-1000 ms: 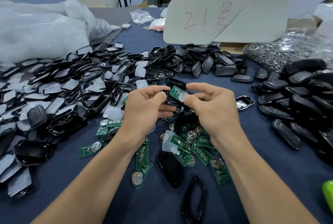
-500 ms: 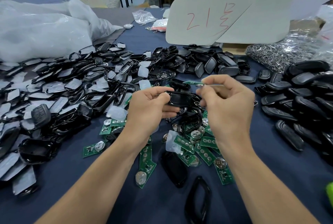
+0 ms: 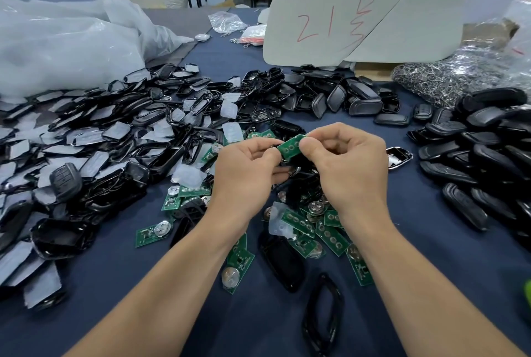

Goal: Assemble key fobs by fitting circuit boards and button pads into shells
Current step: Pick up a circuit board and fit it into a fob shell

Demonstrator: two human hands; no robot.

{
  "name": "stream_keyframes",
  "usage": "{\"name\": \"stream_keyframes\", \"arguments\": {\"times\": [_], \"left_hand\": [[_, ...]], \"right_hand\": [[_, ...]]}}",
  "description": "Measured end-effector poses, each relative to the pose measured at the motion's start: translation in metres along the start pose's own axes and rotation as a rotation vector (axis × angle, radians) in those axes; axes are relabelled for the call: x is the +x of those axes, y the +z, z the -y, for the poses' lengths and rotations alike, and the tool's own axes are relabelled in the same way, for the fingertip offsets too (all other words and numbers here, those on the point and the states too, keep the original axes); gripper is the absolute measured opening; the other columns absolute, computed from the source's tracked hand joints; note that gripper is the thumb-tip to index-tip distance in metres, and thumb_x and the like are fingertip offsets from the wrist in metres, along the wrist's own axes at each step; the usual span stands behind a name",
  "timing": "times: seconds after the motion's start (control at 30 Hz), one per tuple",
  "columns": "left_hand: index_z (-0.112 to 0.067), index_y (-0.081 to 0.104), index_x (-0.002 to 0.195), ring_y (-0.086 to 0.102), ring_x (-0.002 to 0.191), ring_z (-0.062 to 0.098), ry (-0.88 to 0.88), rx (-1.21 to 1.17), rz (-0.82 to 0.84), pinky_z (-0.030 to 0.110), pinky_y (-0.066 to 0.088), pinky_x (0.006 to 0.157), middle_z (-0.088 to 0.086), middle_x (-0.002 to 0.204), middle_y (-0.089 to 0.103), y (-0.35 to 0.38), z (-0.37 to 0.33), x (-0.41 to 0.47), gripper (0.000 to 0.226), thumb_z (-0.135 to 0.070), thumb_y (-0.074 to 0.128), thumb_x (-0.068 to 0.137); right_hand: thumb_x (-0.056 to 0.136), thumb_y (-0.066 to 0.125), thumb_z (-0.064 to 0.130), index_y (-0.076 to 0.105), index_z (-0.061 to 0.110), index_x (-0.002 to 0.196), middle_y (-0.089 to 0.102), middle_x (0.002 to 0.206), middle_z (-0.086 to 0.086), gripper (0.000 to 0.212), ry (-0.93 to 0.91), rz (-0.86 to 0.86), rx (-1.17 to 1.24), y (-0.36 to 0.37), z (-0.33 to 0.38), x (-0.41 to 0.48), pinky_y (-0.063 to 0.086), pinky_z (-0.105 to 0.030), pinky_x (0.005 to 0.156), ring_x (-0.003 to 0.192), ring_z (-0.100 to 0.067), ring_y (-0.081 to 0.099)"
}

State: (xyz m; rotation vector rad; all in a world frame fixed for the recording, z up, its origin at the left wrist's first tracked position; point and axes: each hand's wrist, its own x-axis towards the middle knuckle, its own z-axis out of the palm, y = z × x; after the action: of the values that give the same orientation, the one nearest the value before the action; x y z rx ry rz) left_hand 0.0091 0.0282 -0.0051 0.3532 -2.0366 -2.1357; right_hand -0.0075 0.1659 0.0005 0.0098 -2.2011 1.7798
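Centre of the frame, above the table [image 3: 115,270]: the right hand [image 3: 350,172] pinches a green circuit board [image 3: 290,147] by its edge, and the left hand [image 3: 247,167] has its grip closed round a black shell [image 3: 287,165] just beneath. It is best to square the board over the shell's hollow first, then press evenly.

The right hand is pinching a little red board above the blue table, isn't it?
Almost. The board is green, not red. The head view shows the right hand pinching it above the blue table, while the left hand grips a black shell just beneath.
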Motion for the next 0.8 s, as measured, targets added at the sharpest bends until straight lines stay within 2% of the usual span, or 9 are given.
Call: {"name": "stream_keyframes", "arguments": {"times": [0.13,0.23,0.4,0.47,0.53,0.6,0.7,0.8], "left_hand": [[-0.017,0.077,0.092,0.08,0.075,0.023,0.011,-0.022,-0.007,0.026,0.063,0.066,0.006,0.084,0.081,0.0,-0.0004,-0.003,0.024,-0.001,0.061,0.1],[-0.015,0.077,0.094,0.08,0.077,0.024,0.015,-0.045,-0.005,0.028,0.064,0.067,0.007,0.084,0.081,-0.0002,0.0007,-0.0052,0.021,0.0,0.063,0.099],[-0.018,0.077,0.094,0.08,0.078,0.021,0.061,-0.024,0.0,0.028,0.064,0.07,0.004,0.083,0.081,-0.001,0.0026,-0.008,0.018,0.0,0.076,0.09],[-0.02,0.078,0.093,0.08,0.079,0.021,0.079,-0.005,-0.01,0.029,0.064,0.071,0.003,0.083,0.081,-0.0022,0.0033,-0.0081,0.023,0.002,0.078,0.088],[-0.021,0.079,0.091,0.079,0.081,0.021,0.077,-0.045,-0.019,0.028,0.063,0.071,0.005,0.085,0.081,-0.0034,0.003,-0.0072,0.026,0.004,0.077,0.088],[-0.02,0.08,0.092,0.078,0.081,0.02,0.056,-0.128,-0.008,0.027,0.063,0.071,0.009,0.087,0.081,-0.0037,0.0012,-0.0065,0.026,0.005,0.075,0.09],[-0.017,0.081,0.093,0.076,0.078,0.018,0.017,-0.214,0.011,0.026,0.063,0.071,0.011,0.086,0.08,-0.0037,-0.001,-0.0058,0.022,0.004,0.072,0.092],[-0.015,0.081,0.091,0.078,0.081,0.021,0.006,-0.2,0.028,0.027,0.063,0.071,0.011,0.086,0.08,-0.0035,-0.0018,-0.0057,0.021,0.004,0.072,0.093]], "right_hand": [[0.078,0.08,0.026,0.076,0.028,0.07,0.073,0.063,0.012,0.009,0.056,-0.038,-0.043,-0.0001,-0.0008,-0.0008,0.056,-0.024,0.057,0.06,-0.007,0.07],[0.077,0.08,0.027,0.074,0.026,0.064,0.07,0.059,0.015,0.015,0.051,-0.072,-0.121,-0.0003,-0.0003,-0.0015,0.044,-0.011,0.051,0.056,-0.002,0.065],[0.077,0.08,0.029,0.072,0.026,0.061,0.067,0.054,0.016,0.018,0.043,-0.094,-0.157,0.0008,0.0012,-0.0044,0.042,-0.009,0.047,0.051,-0.002,0.062],[0.077,0.08,0.03,0.073,0.026,0.061,0.068,0.054,0.015,0.017,0.04,-0.077,-0.144,0.0012,0.0012,-0.0059,0.043,-0.011,0.045,0.05,-0.003,0.062],[0.077,0.079,0.029,0.074,0.027,0.064,0.07,0.056,0.011,0.014,0.062,-0.027,-0.105,0.0009,0.0007,-0.0056,0.051,-0.022,0.049,0.049,-0.007,0.063],[0.08,0.078,0.024,0.075,0.027,0.067,0.071,0.057,0.003,0.014,0.103,0.04,-0.047,0.0,0.0002,-0.0036,0.052,-0.033,0.05,0.047,-0.013,0.061],[0.084,0.078,0.017,0.076,0.023,0.067,0.07,0.057,-0.004,0.018,0.156,0.086,0.029,-0.0018,0.0008,-0.0011,0.046,-0.031,0.052,0.044,-0.014,0.055],[0.081,0.079,0.026,0.075,0.03,0.069,0.07,0.058,0.002,0.013,0.089,0.036,-0.064,-0.0033,0.0,-0.0009,0.049,-0.033,0.051,0.047,-0.014,0.057]]}}
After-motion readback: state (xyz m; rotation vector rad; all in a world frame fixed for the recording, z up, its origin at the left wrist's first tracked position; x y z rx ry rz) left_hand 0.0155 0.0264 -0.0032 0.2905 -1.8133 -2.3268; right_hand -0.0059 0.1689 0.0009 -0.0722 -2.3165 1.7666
